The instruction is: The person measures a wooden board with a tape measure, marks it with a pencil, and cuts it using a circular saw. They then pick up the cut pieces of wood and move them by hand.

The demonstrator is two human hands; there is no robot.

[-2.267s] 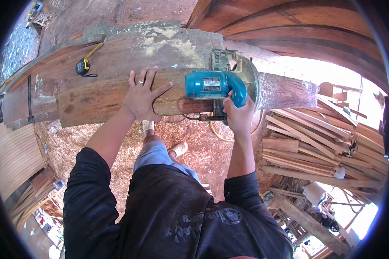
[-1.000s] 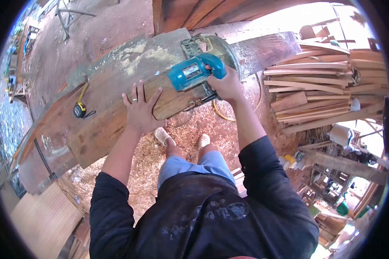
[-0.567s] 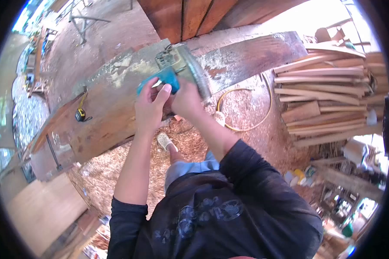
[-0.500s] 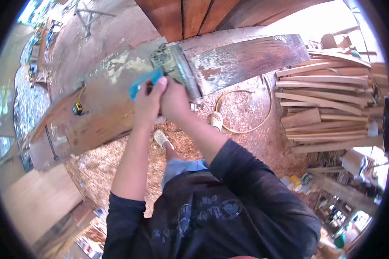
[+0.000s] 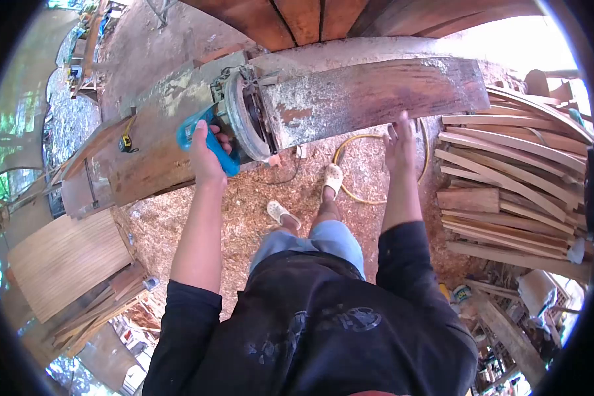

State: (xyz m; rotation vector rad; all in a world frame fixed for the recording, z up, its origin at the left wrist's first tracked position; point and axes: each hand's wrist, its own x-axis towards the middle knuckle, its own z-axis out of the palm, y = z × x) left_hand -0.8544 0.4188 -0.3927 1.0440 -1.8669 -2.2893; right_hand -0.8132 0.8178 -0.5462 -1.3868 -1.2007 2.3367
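Note:
A power saw with a teal body and a rounded metal guard [image 5: 239, 122] stands on the long wooden bench [image 5: 158, 158]. My left hand [image 5: 208, 158] is wrapped round its teal handle [image 5: 226, 157], thumb on top. To the right, my right hand [image 5: 401, 148] is raised with fingers stretched out and holds nothing. Its fingertips overlap the near edge of a dusty reddish-brown wooden surface [image 5: 376, 92] that extends right from the saw. The lower part of the blade area is hidden by the guard.
A yellow-black tape measure [image 5: 125, 141] lies on the bench's left part. Curved wooden slats [image 5: 508, 178] are stacked at the right. A yellow hose [image 5: 360, 198] loops over floor shavings [image 5: 244, 218]. Large dark planks [image 5: 376, 23] stand at the far side.
My right hand has left its place beside the left hand at the saw and swung right, fingers opening. My left hand stays at the teal handle. The saw's guard now shows at a different angle.

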